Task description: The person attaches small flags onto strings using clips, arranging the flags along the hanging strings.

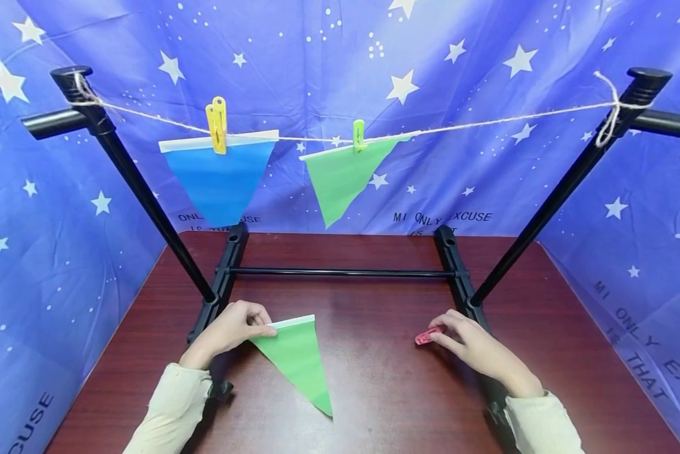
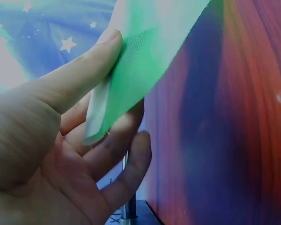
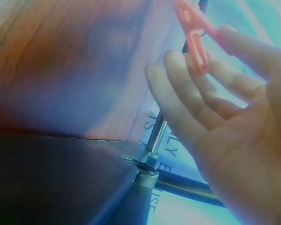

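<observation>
My left hand [image 1: 239,328] pinches the white-edged top corner of a green triangular pennant [image 1: 301,362] between thumb and fingers; its tip points down toward the table. The left wrist view shows the thumb over the pennant [image 2: 136,70] and the fingers behind it. On the right, my right hand [image 1: 474,345] holds a red clothespin [image 1: 428,335] by its handle end, between thumb and fingers. Across the top runs a string [image 1: 487,125]. A blue pennant [image 1: 220,180] hangs from it under a yellow clothespin [image 1: 217,126], and a second green pennant [image 1: 345,176] under a green clothespin [image 1: 358,135].
Two black posts, a left post [image 1: 147,195] and a right post [image 1: 544,208], carry the string's tied ends. A black crossbar [image 1: 342,272] joins their feet above the brown table [image 1: 385,391]. A blue star-printed curtain [image 1: 340,63] encloses the back and sides.
</observation>
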Demonstrator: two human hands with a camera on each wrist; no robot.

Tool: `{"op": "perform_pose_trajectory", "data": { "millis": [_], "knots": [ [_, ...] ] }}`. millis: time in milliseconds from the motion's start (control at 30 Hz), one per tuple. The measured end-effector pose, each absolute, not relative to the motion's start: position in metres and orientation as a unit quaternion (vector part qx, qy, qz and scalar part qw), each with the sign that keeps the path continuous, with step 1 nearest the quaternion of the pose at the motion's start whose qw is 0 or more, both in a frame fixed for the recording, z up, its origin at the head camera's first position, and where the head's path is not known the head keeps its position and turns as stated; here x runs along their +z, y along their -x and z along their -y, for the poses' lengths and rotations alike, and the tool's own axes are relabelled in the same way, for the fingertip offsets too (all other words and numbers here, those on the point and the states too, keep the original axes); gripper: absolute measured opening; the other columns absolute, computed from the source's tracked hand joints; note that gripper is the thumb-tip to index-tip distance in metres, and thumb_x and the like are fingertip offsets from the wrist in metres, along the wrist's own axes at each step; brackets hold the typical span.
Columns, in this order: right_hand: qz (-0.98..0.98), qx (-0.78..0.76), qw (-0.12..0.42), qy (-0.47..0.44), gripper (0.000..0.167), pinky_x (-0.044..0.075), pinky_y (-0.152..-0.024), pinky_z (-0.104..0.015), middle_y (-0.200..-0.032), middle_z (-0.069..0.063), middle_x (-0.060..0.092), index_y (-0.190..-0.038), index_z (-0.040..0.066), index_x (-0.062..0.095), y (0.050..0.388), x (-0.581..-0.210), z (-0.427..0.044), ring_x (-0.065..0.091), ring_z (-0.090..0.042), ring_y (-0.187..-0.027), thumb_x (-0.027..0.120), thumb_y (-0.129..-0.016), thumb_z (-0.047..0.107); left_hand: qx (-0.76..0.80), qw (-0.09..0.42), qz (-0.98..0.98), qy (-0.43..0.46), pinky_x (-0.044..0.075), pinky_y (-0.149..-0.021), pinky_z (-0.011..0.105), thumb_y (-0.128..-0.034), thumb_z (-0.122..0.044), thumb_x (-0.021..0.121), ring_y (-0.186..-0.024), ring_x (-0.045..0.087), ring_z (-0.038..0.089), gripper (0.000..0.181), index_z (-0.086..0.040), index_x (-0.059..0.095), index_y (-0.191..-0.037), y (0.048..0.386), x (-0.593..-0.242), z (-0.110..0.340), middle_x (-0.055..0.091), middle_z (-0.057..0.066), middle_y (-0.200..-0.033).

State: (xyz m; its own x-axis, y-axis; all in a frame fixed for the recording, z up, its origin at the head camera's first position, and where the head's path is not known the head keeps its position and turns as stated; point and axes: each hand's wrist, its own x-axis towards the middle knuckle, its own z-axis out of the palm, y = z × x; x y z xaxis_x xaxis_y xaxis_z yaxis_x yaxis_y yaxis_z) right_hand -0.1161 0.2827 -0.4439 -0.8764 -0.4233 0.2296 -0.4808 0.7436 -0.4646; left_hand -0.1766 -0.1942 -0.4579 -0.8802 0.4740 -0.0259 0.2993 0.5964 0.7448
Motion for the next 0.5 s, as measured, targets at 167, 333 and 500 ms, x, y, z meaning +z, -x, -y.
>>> {"op": "perform_pose_trajectory", "data": {
  "millis": [167, 333, 500],
  "knots": [
    [0.921, 0.308, 0.058, -0.230, 0.016, 0.051, -0.070, -0.024, -0.094, 0.008, 0.061, -0.104, 0.009, 0.067, 0.117, -0.444, -0.283, 0.055, 0.002, -0.081, 0.073, -0.090, 0.012, 0.406, 0.099, -0.879, -0.228, 0.050, -0.067, 0.025, -0.0862, -0.030, 0.078, -0.071, 0.060, 0.006, 0.012, -0.020, 0.071, -0.083, 0.175, -0.454, 0.189, 0.066, -0.009, -0.076],
    [0.893, 0.410, 0.013, -0.186, 0.025, 0.053, -0.066, -0.023, -0.086, 0.001, 0.063, -0.106, 0.002, 0.062, 0.115, -0.440, -0.284, 0.060, -0.003, -0.074, 0.076, -0.088, 0.012, 0.420, 0.082, -0.871, -0.240, 0.051, -0.069, 0.025, -0.0878, -0.030, 0.076, -0.074, 0.062, 0.005, 0.008, -0.024, 0.073, -0.086, 0.173, -0.451, 0.183, 0.069, -0.011, -0.079],
    [0.865, 0.472, -0.012, -0.171, 0.023, 0.055, -0.067, -0.023, -0.083, -0.002, 0.066, -0.103, 0.004, 0.065, 0.113, -0.436, -0.288, 0.064, -0.008, -0.074, 0.078, -0.086, 0.013, 0.433, 0.072, -0.866, -0.241, 0.053, -0.073, 0.026, -0.0878, -0.036, 0.075, -0.080, 0.064, 0.005, 0.009, -0.028, 0.074, -0.090, 0.174, -0.447, 0.178, 0.071, -0.013, -0.086]
  ]
}}
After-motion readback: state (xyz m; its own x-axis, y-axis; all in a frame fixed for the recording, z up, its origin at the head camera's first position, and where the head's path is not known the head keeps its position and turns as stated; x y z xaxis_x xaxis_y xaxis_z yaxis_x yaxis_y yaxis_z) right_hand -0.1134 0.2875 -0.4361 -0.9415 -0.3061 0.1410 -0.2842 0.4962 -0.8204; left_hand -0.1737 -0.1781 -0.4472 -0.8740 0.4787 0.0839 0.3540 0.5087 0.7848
